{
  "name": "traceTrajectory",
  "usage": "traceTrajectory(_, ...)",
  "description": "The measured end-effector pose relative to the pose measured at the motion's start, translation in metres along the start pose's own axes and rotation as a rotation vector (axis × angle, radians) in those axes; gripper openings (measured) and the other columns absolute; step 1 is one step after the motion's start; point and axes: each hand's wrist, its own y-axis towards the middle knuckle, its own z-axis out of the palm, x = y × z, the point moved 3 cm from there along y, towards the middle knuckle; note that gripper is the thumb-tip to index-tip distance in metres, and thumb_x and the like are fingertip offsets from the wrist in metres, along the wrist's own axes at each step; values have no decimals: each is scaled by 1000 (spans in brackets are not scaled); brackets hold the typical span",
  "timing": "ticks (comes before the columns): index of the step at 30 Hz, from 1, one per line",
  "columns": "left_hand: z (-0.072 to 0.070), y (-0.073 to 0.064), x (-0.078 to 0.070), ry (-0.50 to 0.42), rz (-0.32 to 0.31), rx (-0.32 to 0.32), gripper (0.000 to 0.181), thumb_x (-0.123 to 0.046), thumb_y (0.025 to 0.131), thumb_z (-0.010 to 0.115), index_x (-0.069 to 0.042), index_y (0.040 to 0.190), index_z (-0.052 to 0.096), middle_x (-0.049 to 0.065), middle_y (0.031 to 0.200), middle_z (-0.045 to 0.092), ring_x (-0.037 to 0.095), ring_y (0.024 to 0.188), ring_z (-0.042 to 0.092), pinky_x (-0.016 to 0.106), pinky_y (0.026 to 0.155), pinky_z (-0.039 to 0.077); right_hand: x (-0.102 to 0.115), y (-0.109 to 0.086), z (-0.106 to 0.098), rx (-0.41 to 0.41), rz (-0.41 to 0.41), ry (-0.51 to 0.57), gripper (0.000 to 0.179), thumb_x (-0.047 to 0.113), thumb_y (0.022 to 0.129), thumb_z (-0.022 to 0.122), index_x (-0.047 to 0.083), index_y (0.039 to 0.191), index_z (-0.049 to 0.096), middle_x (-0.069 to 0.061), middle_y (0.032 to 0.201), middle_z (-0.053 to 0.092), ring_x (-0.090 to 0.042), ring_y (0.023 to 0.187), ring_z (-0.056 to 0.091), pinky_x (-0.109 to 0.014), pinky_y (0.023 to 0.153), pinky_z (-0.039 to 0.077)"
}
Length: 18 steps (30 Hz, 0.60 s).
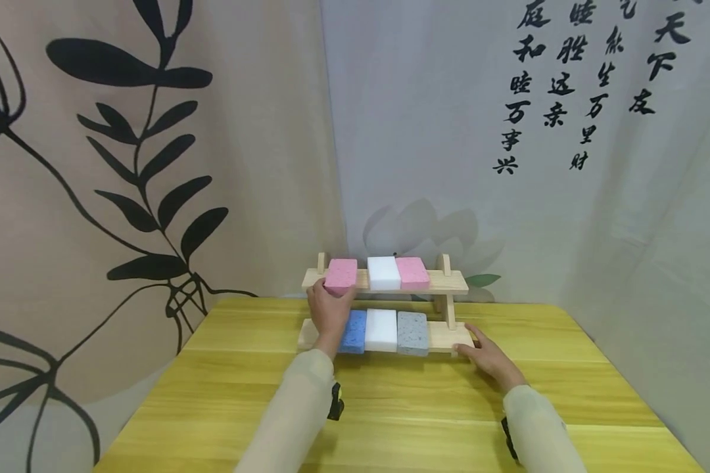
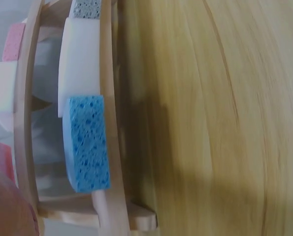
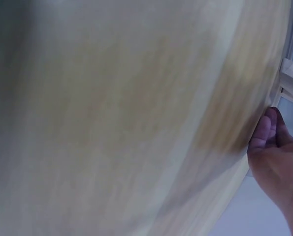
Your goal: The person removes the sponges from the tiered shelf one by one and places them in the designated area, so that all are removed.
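A two-tier wooden rack stands at the back of the table. My left hand pinches a pink sponge at the left of the upper tier, fingers at its left side and thumb at its right. In the left wrist view only part of that hand shows, beside the pink sponge. With thumb and fingers, my right hand holds the right end of the lower board. Its fingers are bent in the right wrist view, where the hand sits at the right edge.
A white sponge and another pink sponge lie side by side on the upper tier. Below are a blue sponge, a white sponge and a grey sponge. Behind the wooden table hangs a printed curtain.
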Motion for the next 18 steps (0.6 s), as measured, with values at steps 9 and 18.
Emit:
traceTrajectory(9,-22,7,-5,-36,52,21,73,-36,78,81,-3,134,49,15,123,48,31,112,48,46,96,44,-12,6,-1,14,0,27,95,57,93,59,11,160,9,-37,155,17,-53,141,22,-65,109,27)
traceTrajectory(18,-55,26,-4,-52,111,28,73,-35,78,81,0,133,49,14,121,48,29,110,48,44,92,43,-4,0,-2,10,-6,-8,94,57,94,57,10,159,9,-40,152,20,-55,138,25,-66,106,29)
